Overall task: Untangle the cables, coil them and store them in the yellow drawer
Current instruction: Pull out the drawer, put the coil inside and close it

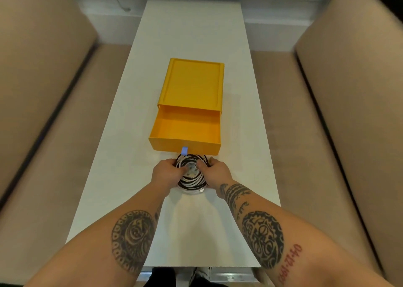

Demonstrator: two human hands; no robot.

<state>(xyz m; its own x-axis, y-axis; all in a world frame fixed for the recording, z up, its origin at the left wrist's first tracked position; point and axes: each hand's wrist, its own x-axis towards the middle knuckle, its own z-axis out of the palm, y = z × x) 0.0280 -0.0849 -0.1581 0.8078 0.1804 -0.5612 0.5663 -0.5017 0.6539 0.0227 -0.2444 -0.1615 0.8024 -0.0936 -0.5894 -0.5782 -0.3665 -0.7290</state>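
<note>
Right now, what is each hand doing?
Left hand: grips the left side of the coiled cables.
Right hand: grips the right side of the same coil.

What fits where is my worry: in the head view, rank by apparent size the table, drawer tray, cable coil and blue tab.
1. table
2. drawer tray
3. cable coil
4. blue tab
The coil, though nearer the camera, looks narrower than the tray.

Matt plastic, smooth white top

My yellow drawer (185, 132) looks matt plastic; surface (192, 36) smooth w/ slight sheen; cables (192, 178) glossy blk & wht.
</note>
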